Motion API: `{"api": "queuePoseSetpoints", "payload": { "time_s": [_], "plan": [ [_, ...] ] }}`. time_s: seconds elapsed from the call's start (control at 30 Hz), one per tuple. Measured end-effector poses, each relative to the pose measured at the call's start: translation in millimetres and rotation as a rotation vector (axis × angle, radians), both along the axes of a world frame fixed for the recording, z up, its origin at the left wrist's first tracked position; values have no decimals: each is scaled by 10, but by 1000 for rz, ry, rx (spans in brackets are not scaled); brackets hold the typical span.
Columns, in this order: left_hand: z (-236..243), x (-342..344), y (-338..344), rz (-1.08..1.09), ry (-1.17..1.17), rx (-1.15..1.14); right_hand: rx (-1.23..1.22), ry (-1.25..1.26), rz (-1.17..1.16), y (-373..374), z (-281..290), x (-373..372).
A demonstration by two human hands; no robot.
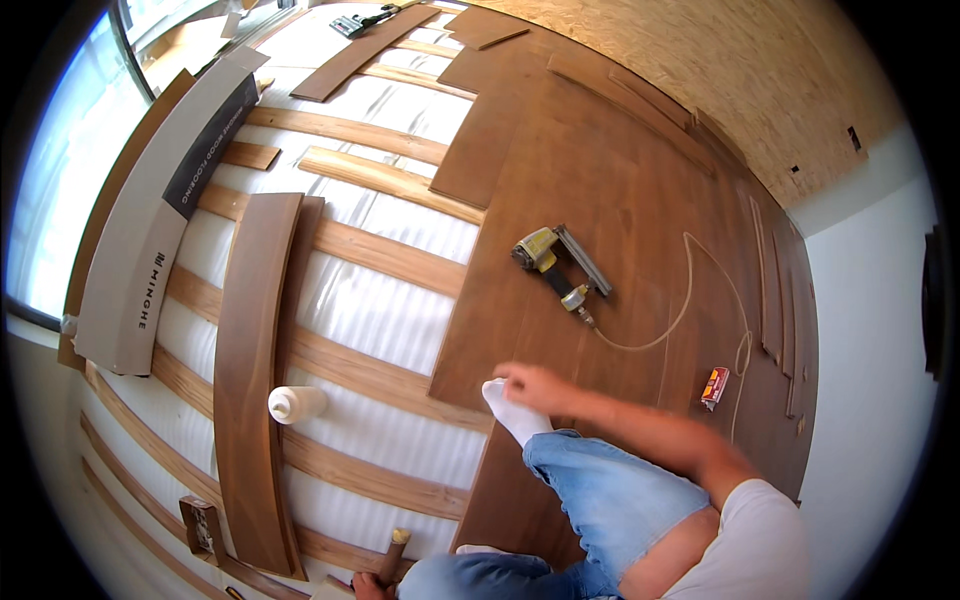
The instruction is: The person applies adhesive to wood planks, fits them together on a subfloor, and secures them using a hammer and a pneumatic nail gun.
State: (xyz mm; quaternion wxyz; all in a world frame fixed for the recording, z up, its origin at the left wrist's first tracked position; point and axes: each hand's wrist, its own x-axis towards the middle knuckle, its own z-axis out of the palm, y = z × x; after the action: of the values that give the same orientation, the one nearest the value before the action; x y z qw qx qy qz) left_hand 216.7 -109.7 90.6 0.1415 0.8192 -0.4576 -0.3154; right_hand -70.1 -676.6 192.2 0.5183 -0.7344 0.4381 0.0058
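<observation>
My right hand (530,388) is at the toe of my white sock (515,415), by the edge of the laid brown floorboards (510,330). Motion blurs its fingers, and whether they pinch anything is unclear. At the bottom edge, my left hand (370,588) is closed round a brown cylindrical handle with a pale round end (392,558); the rest of that tool is hidden. A yellow and black nail gun (553,265) lies on the boards beyond my right hand, joined to a thin air hose (655,343). A white squeeze bottle (297,404) lies left of my foot.
Loose planks (250,340) lie across the wooden battens (385,362) over white foam sheet (400,320). A long flooring carton (165,240) is by the window. A small red box (714,388) sits near the hose. More planks (630,100) lie along the far wall.
</observation>
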Motion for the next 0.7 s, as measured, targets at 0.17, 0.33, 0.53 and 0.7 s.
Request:
{"api": "queuePoseSetpoints", "payload": {
  "time_s": [0.17,0.33,0.53,0.7],
  "plan": [
    [105,-28,-143,-31,28,105,277,23,501,779,116,-418],
    [161,-68,-17,-55,-45,75,690,161,654,832,599,-380],
    [-297,-122,237,-68,-282,85,940,205,908,1354,482,-284],
    [-167,-245,211,-113,-349,83,976,213,955,1652,163,-265]
  ]
}}
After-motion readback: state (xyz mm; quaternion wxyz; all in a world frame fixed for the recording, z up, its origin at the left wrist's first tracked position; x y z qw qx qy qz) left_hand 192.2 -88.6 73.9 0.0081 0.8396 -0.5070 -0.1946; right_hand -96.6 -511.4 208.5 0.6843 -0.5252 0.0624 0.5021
